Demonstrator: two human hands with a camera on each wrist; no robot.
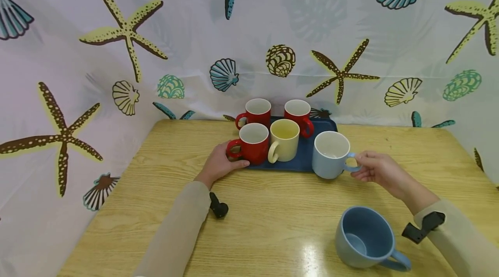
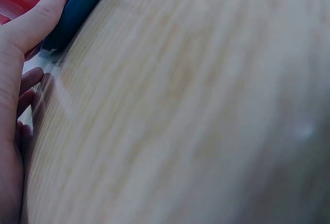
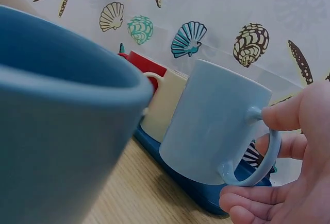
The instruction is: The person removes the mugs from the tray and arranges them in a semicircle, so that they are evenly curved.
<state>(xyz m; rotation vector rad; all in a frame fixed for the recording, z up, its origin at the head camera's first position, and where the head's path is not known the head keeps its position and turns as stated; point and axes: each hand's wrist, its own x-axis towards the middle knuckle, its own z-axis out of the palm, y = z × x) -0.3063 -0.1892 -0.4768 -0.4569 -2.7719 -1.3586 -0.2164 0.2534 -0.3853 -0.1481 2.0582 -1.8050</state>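
Note:
In the head view my right hand (image 1: 376, 168) pinches the handle of a light blue mug (image 1: 329, 166). That mug hangs over the front right of a dark blue tray (image 1: 304, 155), tilted in the right wrist view. At the tray's left end, my left hand (image 1: 222, 164) holds its edge, the thumb along the front beside a red mug (image 1: 253, 147); its other fingers are partly hidden. Next to that mug on the tray stands a cream mug (image 1: 286, 142). Two more red mugs, left (image 1: 258, 112) and right (image 1: 298, 114), stand behind.
A darker blue mug (image 1: 364, 240) stands on the wooden table (image 1: 273, 216) at the near right, its handle pointing right. It looms large in the right wrist view. A cloth (image 1: 249, 43) printed with shells and starfish hangs behind the table.

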